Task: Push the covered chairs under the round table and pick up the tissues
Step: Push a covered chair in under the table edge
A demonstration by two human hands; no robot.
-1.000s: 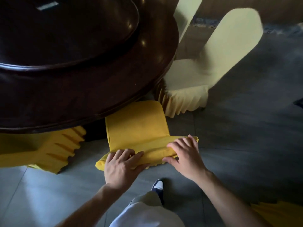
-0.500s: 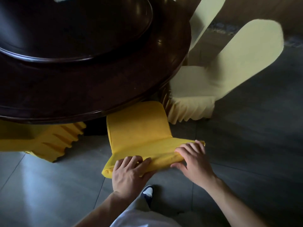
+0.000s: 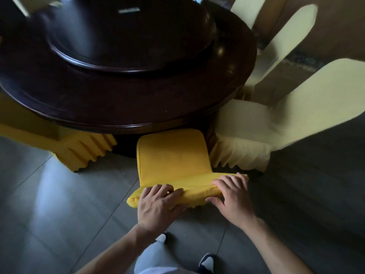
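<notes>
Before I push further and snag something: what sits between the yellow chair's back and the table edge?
In the head view, only the chair's own yellow seat lies between its back and the round table, its front already under the rim.

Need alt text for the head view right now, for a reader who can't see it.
Both hands, left hand and right hand, grip the top of a yellow covered chair whose seat sits under the dark round table. A pale covered chair stands to its right.
</notes>
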